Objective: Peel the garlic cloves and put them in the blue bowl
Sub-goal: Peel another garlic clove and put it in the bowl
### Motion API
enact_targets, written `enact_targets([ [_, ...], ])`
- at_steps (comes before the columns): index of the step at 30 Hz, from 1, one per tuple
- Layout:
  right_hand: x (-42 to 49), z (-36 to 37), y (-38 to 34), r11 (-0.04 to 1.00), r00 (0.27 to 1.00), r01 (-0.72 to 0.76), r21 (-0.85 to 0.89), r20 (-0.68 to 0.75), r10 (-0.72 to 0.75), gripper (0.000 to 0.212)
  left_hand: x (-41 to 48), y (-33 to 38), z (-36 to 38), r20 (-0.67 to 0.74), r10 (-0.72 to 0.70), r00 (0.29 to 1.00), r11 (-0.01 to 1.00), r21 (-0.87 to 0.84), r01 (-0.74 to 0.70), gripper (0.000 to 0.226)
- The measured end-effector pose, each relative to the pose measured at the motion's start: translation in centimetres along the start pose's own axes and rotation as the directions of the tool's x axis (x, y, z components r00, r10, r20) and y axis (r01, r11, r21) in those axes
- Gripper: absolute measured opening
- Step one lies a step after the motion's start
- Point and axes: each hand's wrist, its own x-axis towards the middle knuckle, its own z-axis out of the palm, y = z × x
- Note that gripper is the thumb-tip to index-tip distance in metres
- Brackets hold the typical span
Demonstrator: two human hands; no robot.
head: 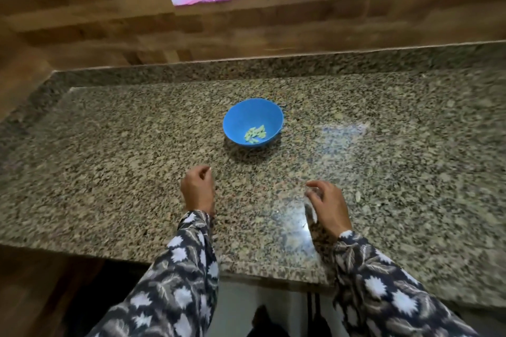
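Several peeled garlic cloves [255, 134]: in blue bowl [241, 115], mid-desk [109, 145]. My left hand [197, 189], right hand [327, 204]: loosely curled, holding nothing, over the desk's near side. Unpeeled cloves: none visible. I'd scan the desk for strays.

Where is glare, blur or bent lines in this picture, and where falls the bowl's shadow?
Head view: pale glare patches lie on the granite counter beside the right hand and right of the blue bowl; that hand's fingers and the wooden wall are motion-blurred; the counter's edges bow from the wide lens; the bowl's shadow falls toward the camera.
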Motion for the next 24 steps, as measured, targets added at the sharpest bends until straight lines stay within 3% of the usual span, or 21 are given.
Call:
enact_targets([
  [2, 0.6, -0.4, 0.1, 1.000, 1.000, 0.007, 0.019, -0.024, -0.007, 0.019, 0.9, 4.1, 0.1, -0.009, 0.122, 0.993, 0.984, -0.129, -0.122, 0.019],
  [4, 1.3, -0.9, 0.2, 1.000, 0.998, -0.011, -0.021, -0.058, 0.010, 0.021, 2.2, 7.5, 0.9, 0.082, 0.231, 0.969, 0.962, -0.166, -0.216, 0.018],
  [8, 1.4, -2.1, 1.2, 0.989, 0.977, -0.091, -0.118, -0.204, 0.065, 0.028, 5.1, 9.0, 3.8, 0.232, 0.199, 0.952, 0.978, -0.115, -0.176, 0.018],
  [11, 0.8, -3.6, 3.0, 0.964, 0.929, -0.255, -0.079, -0.298, 0.221, 0.033, 5.7, 9.0, 4.5, 0.169, 0.157, 0.973, 0.980, -0.151, -0.131, 0.023],
  [15, -0.4, -5.5, 4.6, 0.917, 0.834, -0.376, 0.135, -0.382, 0.398, 0.030, 2.3, 10.4, 4.8, -0.002, 0.297, 0.955, 0.921, -0.263, -0.287, 0.024],
  [16, -0.8, -5.9, 4.9, 0.905, 0.812, -0.384, 0.183, -0.399, 0.425, 0.031, 0.5, 10.9, 5.5, 0.027, 0.361, 0.932, 0.895, -0.290, -0.339, 0.024],
  [18, -1.5, -6.4, 5.9, 0.907, 0.792, -0.372, 0.196, -0.442, 0.421, 0.031, -3.9, 11.8, 7.8, 0.230, 0.492, 0.840, 0.849, -0.339, -0.405, 0.023],
  [21, -2.3, -6.8, 7.7, 0.915, 0.798, -0.379, 0.142, -0.451, 0.400, 0.031, -10.3, 12.6, 11.8, 0.594, 0.528, 0.607, 0.849, -0.372, -0.375, 0.023],
  [24, -2.8, -6.8, 8.6, 0.922, 0.813, -0.359, 0.147, -0.435, 0.386, 0.032, -13.4, 13.1, 14.4, 0.637, 0.576, 0.513, 0.802, -0.317, -0.507, 0.029],
])
